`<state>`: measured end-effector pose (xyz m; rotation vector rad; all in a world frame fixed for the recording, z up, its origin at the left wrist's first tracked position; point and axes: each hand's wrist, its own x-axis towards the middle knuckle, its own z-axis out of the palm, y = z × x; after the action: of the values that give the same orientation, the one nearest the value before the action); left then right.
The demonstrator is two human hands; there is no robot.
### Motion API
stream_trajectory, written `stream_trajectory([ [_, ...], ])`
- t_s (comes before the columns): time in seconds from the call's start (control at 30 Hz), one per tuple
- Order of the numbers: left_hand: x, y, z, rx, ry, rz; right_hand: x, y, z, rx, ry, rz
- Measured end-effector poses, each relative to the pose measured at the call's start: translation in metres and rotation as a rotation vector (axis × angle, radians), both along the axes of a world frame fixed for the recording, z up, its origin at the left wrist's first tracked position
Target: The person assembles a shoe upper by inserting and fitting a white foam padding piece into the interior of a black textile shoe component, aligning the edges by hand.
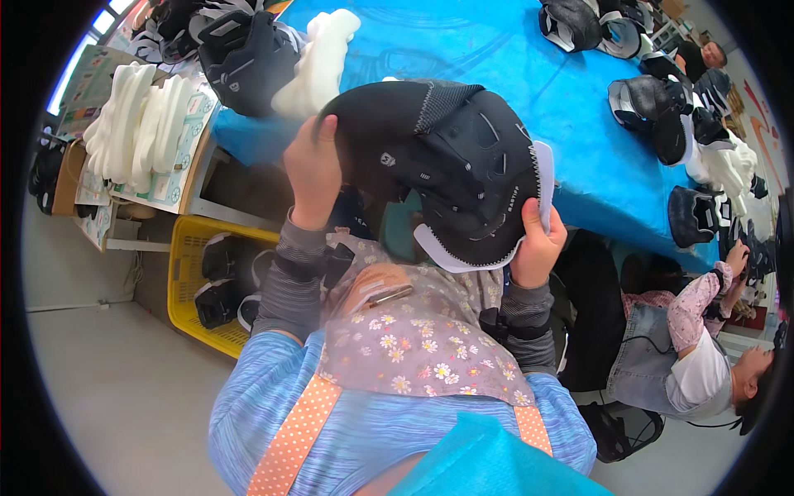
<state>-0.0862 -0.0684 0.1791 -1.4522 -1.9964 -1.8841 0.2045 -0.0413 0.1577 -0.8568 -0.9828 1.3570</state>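
A black shoe upper (463, 165) is stretched between my two hands above my lap, in front of the table's near edge. It has a white, zigzag-stitched border along its lower and right edges and a small pale emblem on its side. My left hand (314, 178) is closed on its rounded left end, the thumb pointing up. My right hand (538, 245) pinches the white-bordered right corner, with the thumb on the near face. The fingers behind the upper are partly hidden.
A blue-covered table (463, 50) lies ahead. At the left are stacked white foam pieces (136, 124), a black upper (252, 66) and a yellow crate (184, 277) holding dark shoes. More shoe uppers (645, 107) line the right. A co-worker (695, 355) sits close at right; another person is farther back.
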Motion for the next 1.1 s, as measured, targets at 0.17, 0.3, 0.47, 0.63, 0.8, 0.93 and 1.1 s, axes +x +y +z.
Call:
stream_trajectory([
  [0.17,-0.057,-0.006,-0.009,-0.008,0.079,0.326,0.046,-0.004,0.015,0.121,-0.185,-0.143],
  [0.3,-0.066,-0.037,-0.029,-0.151,0.053,-0.126,0.073,-0.002,0.023,0.225,-0.221,-0.209],
  [0.47,-0.034,-0.016,0.001,-0.072,-0.528,-1.082,0.114,0.014,0.002,0.508,-0.326,-0.166],
  [0.63,-0.015,0.005,0.010,-0.524,-0.637,-1.100,0.115,0.017,0.010,0.562,-0.516,-0.151],
  [0.8,0.016,0.009,0.016,-0.546,-0.773,-0.977,0.114,0.016,0.001,0.541,-0.471,-0.168],
  [0.93,0.015,0.002,0.011,-0.269,-0.527,-0.695,0.112,0.012,0.007,0.433,-0.381,-0.213],
  [1.1,0.029,-0.019,0.023,-0.145,-0.600,-0.418,0.104,0.021,0.005,0.314,-0.116,-0.361],
])
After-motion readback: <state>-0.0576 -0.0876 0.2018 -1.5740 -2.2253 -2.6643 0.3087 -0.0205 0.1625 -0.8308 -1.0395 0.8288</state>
